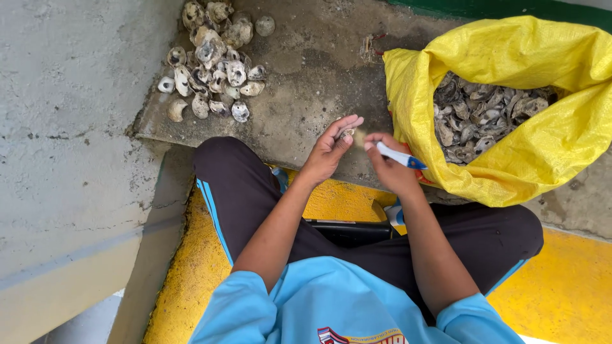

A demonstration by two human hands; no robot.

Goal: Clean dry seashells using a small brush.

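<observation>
Sitting cross-legged on a yellow painted floor (191, 274), the person faces a grey concrete ledge (306, 83) that runs across the upper half of the view. At about two o'clock a big yellow woven sack (542, 159) lies slumped on the ledge with its mouth open, and a heap of grey shells (478, 114) shows inside it. At eleven o'clock a smaller pile of pale shells (213, 64) is spread on the bare concrete — well apart from the sack.

Near the centre, just above the knees in dark trousers (242, 191), the two hands meet. The left hand (328, 153) has its fingers curled up around a small shell (347, 132), pinching it between thumb and fingertips. The right hand (389, 169) is closed around a small tool with a white and blue handle (398, 156), whose tip points toward the shell at about ten o'clock; whether tip and shell touch cannot be told — the spot is blurred.

Below the hands, a dark flat object (350, 230) rests in the lap.
</observation>
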